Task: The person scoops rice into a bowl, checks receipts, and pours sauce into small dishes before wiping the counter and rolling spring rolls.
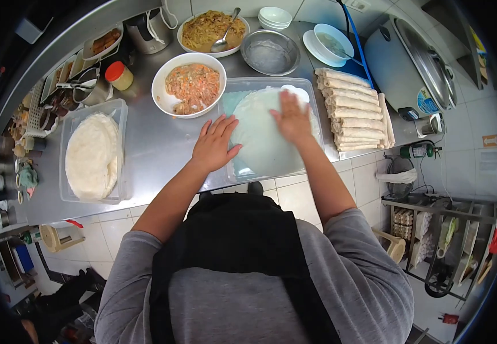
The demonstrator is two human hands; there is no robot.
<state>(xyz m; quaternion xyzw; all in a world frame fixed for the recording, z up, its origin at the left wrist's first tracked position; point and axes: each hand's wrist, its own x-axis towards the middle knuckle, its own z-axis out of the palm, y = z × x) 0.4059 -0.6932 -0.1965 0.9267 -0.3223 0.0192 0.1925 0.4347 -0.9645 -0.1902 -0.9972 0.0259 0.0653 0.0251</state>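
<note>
Under both flat hands (left hand (214,143), right hand (291,119)), fingers spread apart, pale round wrapper (263,143).

The board (311,100) on the counter (156,143) serves as the landmark. A round wrapper (260,143) lies flat on the board, with the left hand (214,143) at the wrapper's left edge and the right hand (291,120) on its far part. Just right of the board, rolled wraps (352,109) lie stacked in a row. Behind the board's left corner stands a bowl of filling (189,86); directly behind it sits a metal bowl (270,53), and farther back a dish of noodles (211,31) with a spoon in it. Well left of the board, a tray (121,149) holds a stack of wrappers (92,155).
</note>
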